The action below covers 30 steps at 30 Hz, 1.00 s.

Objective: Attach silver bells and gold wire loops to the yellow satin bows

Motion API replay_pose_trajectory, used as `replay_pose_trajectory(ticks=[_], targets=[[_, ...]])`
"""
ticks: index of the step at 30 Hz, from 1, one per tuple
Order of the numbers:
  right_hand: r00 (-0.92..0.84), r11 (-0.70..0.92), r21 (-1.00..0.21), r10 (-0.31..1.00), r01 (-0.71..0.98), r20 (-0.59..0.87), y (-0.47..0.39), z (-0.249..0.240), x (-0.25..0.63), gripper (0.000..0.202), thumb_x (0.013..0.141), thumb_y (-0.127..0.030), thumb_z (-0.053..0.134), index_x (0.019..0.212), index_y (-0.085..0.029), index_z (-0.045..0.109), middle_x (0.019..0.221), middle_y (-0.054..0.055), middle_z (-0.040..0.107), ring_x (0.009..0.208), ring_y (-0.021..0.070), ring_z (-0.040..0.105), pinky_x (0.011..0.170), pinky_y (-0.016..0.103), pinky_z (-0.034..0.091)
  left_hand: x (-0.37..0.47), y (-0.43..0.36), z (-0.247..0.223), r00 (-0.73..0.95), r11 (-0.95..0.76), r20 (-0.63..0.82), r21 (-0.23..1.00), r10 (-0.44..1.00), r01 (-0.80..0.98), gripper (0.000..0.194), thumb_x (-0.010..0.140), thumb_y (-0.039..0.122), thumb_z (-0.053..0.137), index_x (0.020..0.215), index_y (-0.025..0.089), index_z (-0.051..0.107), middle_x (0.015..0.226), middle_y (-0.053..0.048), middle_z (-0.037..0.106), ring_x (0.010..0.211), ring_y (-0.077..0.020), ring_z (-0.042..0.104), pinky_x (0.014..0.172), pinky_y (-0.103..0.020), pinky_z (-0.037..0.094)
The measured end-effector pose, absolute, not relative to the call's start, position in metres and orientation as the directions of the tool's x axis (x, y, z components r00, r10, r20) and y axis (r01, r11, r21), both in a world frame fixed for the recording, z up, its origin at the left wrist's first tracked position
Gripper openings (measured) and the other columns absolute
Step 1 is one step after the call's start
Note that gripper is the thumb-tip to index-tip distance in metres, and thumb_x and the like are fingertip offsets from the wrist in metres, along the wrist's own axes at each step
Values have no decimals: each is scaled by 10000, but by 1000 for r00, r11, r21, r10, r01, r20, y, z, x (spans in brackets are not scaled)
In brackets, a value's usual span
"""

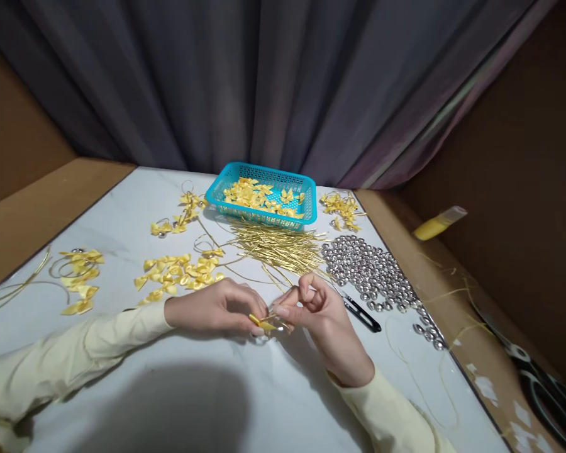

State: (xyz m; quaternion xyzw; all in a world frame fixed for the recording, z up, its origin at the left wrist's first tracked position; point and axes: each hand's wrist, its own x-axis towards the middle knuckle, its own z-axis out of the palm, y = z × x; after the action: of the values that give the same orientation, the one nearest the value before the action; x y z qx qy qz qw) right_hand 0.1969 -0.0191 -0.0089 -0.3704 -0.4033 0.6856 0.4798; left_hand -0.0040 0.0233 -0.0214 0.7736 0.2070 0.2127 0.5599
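Marbled white tabletop (179,377) lay beneath both hands. The left hand (229,308) pinched a yellow bow (264,323); the right hand (318,318), fingertips closed, gripped gold cord (276,308) beside it, silver beads (368,267) lying beyond.

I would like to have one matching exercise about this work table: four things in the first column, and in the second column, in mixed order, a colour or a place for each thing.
1. basket
2. thin cords
3. round beads
4. large scissors

A. silver-coloured
B. at the far right, on the brown surface
C. turquoise, with yellow bows inside
D. gold-coloured, in a loose bundle

Right pairs: 1-C, 2-D, 3-A, 4-B
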Motion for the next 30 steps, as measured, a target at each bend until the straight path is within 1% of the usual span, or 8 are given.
replay_pose_trajectory(ticks=[3,6,8,11,18,25,27,30], targets=[[-162,-115,-971,983,-209,-82,-18,-14,197,363,717,-201,728,731,-206,365,663,-13,663,544,102,579,495,204,453,-5,20,-13,784,-542,248,830,569,131,94,867,176,592,921,163,667,905,-67,718,856,-159,646,806,-296,474],[-77,165,-984,984,68,159,-20,-16,199,150,820,-180,613,894,-209,486,917,46,666,844,160,638,668,273,527,-9,18,-3,802,-796,394,585,448,157,162,914,129,493,1006,165,622,922,-79,717,917,-175,640,838,-329,428],[-157,389,-892,920,232,360,-21,-11,203,223,866,-113,520,1059,-224,513,1116,76,615,1068,183,572,828,336,515,-12,17,5,816,-883,431,429,385,191,194,927,117,447,1068,154,576,942,-93,710,922,-179,636,840,-341,416],[-370,634,-702,768,325,522,-17,6,209,386,871,-24,436,1189,-235,489,1217,79,576,1184,196,491,975,437,438,-16,15,18,807,-930,470,258,358,263,197,934,96,398,1085,132,521,955,-97,702,837,-159,642,812,-331,420],[-652,762,-569,606,310,456,4,73,212,294,900,-60,443,1132,-208,545,1074,57,633,1082,170,539,911,356,479,-15,8,59,797,-891,603,-344,32,296,343,953,73,246,890,152,574,826,-80,725,945,-166,634,776,-313,411],[-593,704,-491,705,514,389,-10,104,203,200,930,-359,467,909,-182,557,875,34,603,830,161,549,732,305,468,-17,9,70,749,-819,662,-446,-31,361,339,937,79,285,845,156,602,747,-59,714,1024,-186,596,764,-337,394],[-610,749,-388,663,537,435,-15,98,198,270,838,-429,590,895,-167,552,907,54,596,857,190,536,737,329,465,-18,9,69,750,-813,661,-450,-25,369,347,949,100,276,850,155,604,746,-66,716,1028,-188,595,768,-336,396],[-613,788,-153,571,597,546,-19,89,191,275,821,-357,640,956,-137,544,997,107,599,955,251,515,799,394,443,-18,9,70,754,-812,657,-451,-21,370,356,947,99,274,838,160,608,762,-63,723,996,-183,610,743,-327,407]])
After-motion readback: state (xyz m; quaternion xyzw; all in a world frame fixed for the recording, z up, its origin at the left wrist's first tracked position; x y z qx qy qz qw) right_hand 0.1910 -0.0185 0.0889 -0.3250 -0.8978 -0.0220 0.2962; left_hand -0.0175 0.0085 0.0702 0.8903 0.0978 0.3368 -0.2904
